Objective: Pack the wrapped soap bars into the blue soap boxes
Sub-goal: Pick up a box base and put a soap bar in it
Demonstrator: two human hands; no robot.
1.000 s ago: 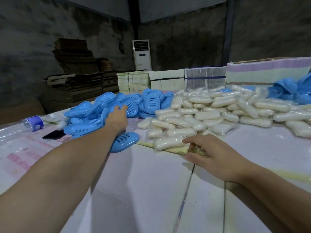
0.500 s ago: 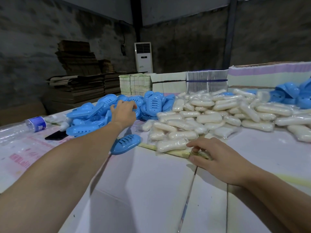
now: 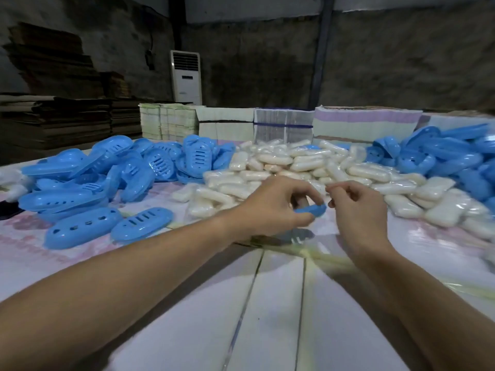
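My left hand (image 3: 270,207) holds a blue soap box (image 3: 312,210) above the table's middle, fingers curled over it. My right hand (image 3: 353,207) is just right of it, fingertips pinched close to the box's end; whether it touches the box or holds anything I cannot tell. A heap of wrapped white soap bars (image 3: 300,164) lies right behind both hands. More blue soap boxes are piled at the left (image 3: 88,178) and far right (image 3: 450,153). Another blue box (image 3: 142,223) lies apart near my left forearm.
The white table (image 3: 267,303) has seams running toward me and a yellowish strip (image 3: 334,259) under my right wrist. Stacks of flat cartons (image 3: 281,124) line the far edge. A standing air conditioner (image 3: 186,76) and cardboard stacks (image 3: 53,119) are behind.
My left hand came back from the left pile with a blue box to the table's middle. My right hand lifted off the table and moved up beside that box.
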